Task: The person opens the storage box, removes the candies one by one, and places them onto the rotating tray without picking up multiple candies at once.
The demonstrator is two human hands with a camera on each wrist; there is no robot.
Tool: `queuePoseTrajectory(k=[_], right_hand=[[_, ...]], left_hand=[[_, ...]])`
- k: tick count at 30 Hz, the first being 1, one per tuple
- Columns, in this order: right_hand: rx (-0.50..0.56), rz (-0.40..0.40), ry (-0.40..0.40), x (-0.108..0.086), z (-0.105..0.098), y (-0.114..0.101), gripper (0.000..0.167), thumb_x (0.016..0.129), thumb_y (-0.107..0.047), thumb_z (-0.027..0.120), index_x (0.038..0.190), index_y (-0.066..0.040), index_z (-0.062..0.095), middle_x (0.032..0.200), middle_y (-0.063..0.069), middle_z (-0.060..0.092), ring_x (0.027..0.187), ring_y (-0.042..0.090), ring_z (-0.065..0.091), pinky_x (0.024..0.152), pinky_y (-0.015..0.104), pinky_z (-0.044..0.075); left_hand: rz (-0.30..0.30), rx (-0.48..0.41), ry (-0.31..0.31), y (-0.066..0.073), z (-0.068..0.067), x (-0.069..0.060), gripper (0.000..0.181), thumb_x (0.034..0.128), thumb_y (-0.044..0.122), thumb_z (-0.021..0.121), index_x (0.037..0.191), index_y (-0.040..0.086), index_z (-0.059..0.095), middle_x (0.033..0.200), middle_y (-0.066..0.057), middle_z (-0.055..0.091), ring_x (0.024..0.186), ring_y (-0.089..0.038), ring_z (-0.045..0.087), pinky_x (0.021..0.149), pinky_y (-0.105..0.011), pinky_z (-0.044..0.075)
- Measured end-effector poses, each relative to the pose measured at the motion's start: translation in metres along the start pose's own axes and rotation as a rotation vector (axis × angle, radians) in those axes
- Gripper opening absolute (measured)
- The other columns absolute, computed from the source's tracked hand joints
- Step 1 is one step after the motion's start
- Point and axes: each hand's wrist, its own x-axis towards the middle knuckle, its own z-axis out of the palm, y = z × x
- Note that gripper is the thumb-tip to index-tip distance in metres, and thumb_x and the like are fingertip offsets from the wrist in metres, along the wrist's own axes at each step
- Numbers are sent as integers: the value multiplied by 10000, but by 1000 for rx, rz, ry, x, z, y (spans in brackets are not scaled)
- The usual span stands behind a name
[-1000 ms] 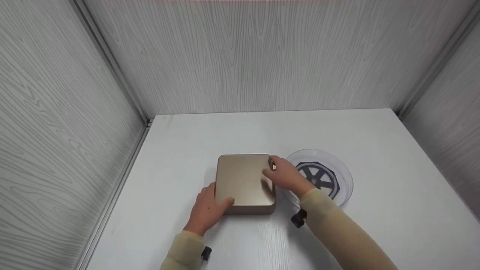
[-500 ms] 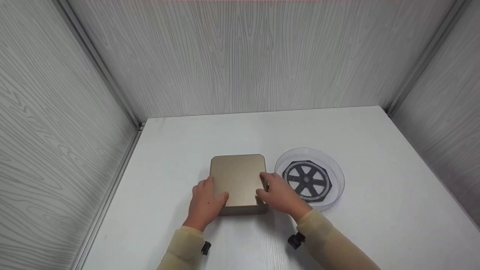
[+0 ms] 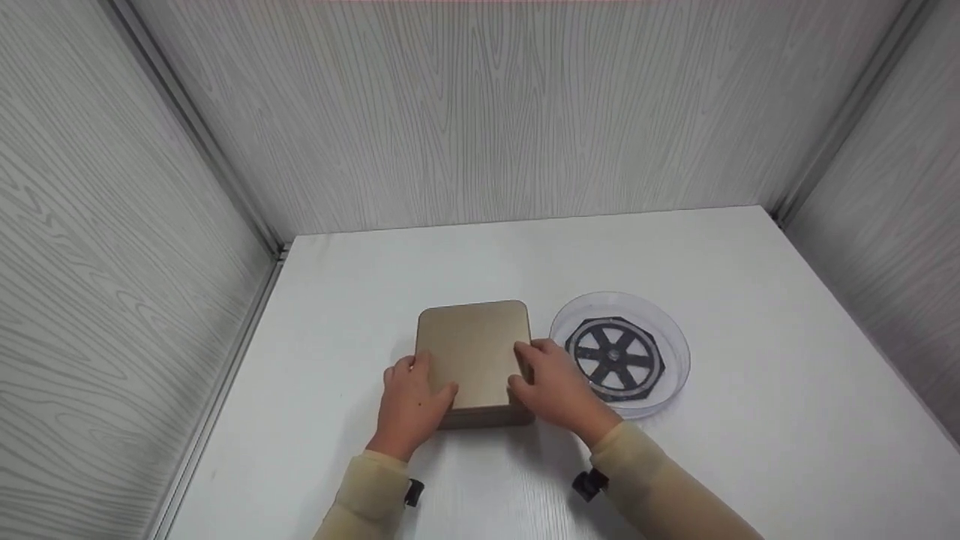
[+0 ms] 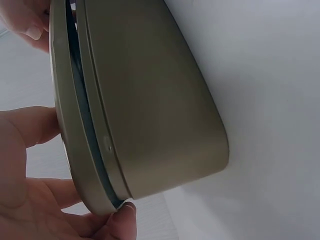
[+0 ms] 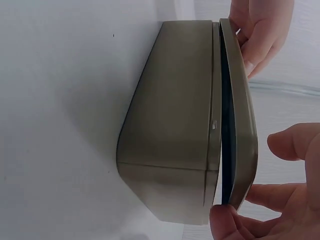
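A gold square tin (image 3: 486, 418) stands on the white table, its lid (image 3: 472, 352) slightly raised and tilted. In the left wrist view, a dark gap runs between the lid and the tin's body (image 4: 155, 100). My left hand (image 3: 409, 401) grips the lid's left side, thumb on top and fingertips at the rim. On the opposite side, my right hand (image 3: 559, 386) holds the lid by its edge. The right wrist view shows a fingertip (image 5: 223, 220) under the rim, while the thumb looks a little apart from the lid. The tin's inside is hidden.
Right of the tin, close to my right hand, lies a clear round dish (image 3: 675, 337) with a dark octagonal spoked piece (image 3: 615, 356) in it. Pale wood-grain panels (image 3: 480, 112) enclose the table at the back and sides.
My right hand slid nearer along the tin's right side and took hold of the lid. The lid has since risen slightly off the body, opening a gap. The head view shifted a little.
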Motion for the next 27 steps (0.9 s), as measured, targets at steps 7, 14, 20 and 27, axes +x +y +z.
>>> queuePoseTrajectory(k=[7, 14, 20, 27], right_hand=[[-41, -102, 0, 4, 5, -16, 558, 912, -266, 653, 1398, -4, 574, 1346, 253, 537, 1225, 396, 533, 1028, 501, 436], [-77, -139, -50, 13, 14, -45, 547, 919, -290, 647, 1407, -53, 579, 1361, 236, 531, 1238, 377, 521, 1026, 502, 437], [-95, -147, -116, 21, 35, -69, 538, 918, -333, 650, 1413, -129, 592, 1419, 211, 512, 1249, 320, 526, 1021, 476, 455], [-105, -197, -161, 27, 55, -95, 510, 928, -337, 648, 1406, -166, 602, 1379, 165, 539, 1212, 274, 531, 981, 440, 479]], left_hand=[[-36, 16, 18, -9, -14, -1, 727, 917, 360, 681, 1495, -6, 435, 1468, -241, 439, 1339, -392, 383, 1066, -526, 396], [-89, 19, 41, -26, -34, -2, 747, 918, 355, 663, 1516, -10, 402, 1485, -272, 406, 1334, -418, 365, 1059, -564, 384], [-159, 29, 50, -48, -52, -5, 767, 938, 361, 643, 1534, -26, 355, 1506, -292, 364, 1324, -442, 347, 1061, -598, 350], [-229, 46, 48, -73, -69, -9, 773, 956, 377, 599, 1543, -39, 314, 1518, -313, 325, 1340, -485, 310, 1073, -647, 287]])
